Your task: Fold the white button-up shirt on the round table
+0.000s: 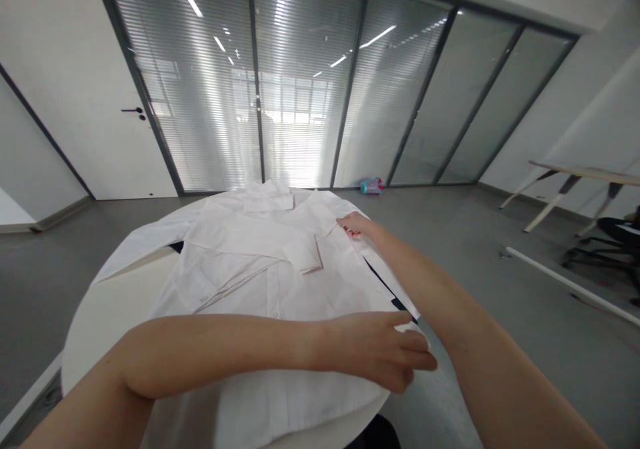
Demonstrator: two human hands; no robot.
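Note:
A white long-sleeved button shirt (250, 262) lies spread on a round white table (105, 329), its collar at the far side. One sleeve is folded across the chest, and its cuff (303, 254) lies near the middle. My left hand (380, 349) reaches across my body and pinches the shirt's right edge (411, 327) between thumb and fingers. My right hand (354, 224) rests flat on the far right part of the shirt, apart from my left hand. Its fingertips are partly hidden against the fabric.
A glass partition with blinds (300, 89) and a white door (85, 82) stand behind the table. A small cyan bottle (371, 186) lies on the grey floor. To the right are a white pole (575, 285), a wood-topped table (585, 175) and a black chair (610, 249).

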